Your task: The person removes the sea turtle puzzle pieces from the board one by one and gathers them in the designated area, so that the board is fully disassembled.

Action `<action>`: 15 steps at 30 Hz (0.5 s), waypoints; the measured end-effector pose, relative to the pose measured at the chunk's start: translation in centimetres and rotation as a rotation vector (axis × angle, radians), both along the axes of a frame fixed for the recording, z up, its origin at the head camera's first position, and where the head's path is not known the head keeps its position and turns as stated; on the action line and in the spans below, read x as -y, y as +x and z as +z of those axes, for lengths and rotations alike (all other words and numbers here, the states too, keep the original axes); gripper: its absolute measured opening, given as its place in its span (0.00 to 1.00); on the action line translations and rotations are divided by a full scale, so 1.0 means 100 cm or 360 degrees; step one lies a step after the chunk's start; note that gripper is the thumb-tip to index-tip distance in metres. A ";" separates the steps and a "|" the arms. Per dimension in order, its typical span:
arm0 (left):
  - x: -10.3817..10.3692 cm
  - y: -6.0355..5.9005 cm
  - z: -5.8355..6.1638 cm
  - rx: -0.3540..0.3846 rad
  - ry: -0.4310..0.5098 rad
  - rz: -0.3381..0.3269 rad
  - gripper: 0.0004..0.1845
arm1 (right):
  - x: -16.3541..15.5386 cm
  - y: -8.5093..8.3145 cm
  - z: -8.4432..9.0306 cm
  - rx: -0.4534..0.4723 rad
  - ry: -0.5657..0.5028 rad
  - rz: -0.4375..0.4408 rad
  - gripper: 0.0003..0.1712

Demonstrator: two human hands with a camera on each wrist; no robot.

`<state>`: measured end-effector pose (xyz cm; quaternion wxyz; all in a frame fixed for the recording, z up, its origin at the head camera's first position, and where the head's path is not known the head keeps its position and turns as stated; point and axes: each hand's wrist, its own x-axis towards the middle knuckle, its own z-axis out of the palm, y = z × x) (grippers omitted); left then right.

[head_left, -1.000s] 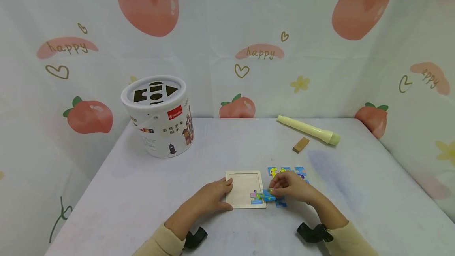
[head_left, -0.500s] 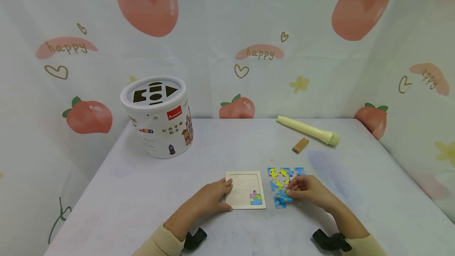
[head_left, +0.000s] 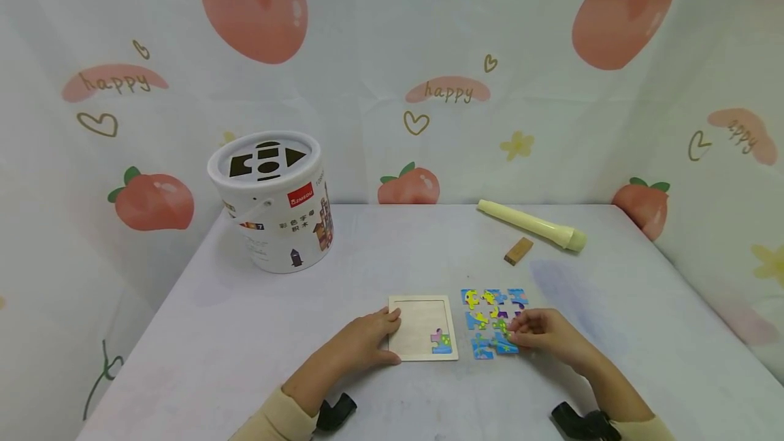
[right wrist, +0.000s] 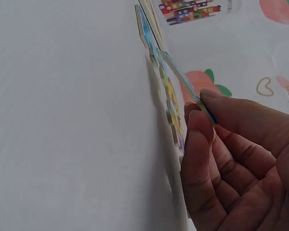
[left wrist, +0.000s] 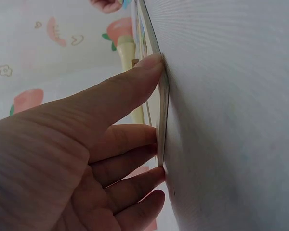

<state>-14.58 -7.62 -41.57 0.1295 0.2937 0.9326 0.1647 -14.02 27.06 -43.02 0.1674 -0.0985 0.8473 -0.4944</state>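
Note:
A square wooden puzzle tray (head_left: 416,325) lies flat on the table, with one pink, green and blue jigsaw piece (head_left: 441,343) in its lower right corner. My left hand (head_left: 363,343) holds the tray's left side, thumb at the near corner and fingers on the edge. Just right of the loose jigsaw pieces (head_left: 476,320), my right hand (head_left: 549,337) pinches a blue puzzle piece (head_left: 505,344) between thumb and fingertips. In the right wrist view, this held piece (right wrist: 185,82) tilts, its far end close over the others.
A white block bucket (head_left: 272,213) with shaped holes in its lid stands at the back left. A pale yellow tube-shaped thing (head_left: 531,224) and a small wooden block (head_left: 518,250) lie at the back right. Behind the table hangs a peach-patterned curtain (head_left: 355,73).
My right hand has moved right, away from the tray's edge, carrying the blue puzzle piece over to the loose pieces. My left hand and the tray have stayed in place.

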 end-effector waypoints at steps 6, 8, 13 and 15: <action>-0.001 0.001 0.001 -0.0004 0.0009 -0.0014 0.36 | -0.004 0.003 -0.001 0.0044 0.0003 -0.0013 0.18; -0.001 0.001 0.001 0.0000 0.0010 -0.0015 0.36 | -0.004 0.003 -0.002 0.0051 0.0001 -0.0004 0.18; -0.001 0.001 0.002 -0.0007 0.0000 -0.0013 0.35 | -0.006 0.004 -0.003 0.0075 -0.0025 0.0003 0.19; -0.001 0.001 0.002 -0.0013 -0.0005 -0.0013 0.35 | -0.006 0.005 -0.003 0.0077 -0.0029 0.0011 0.19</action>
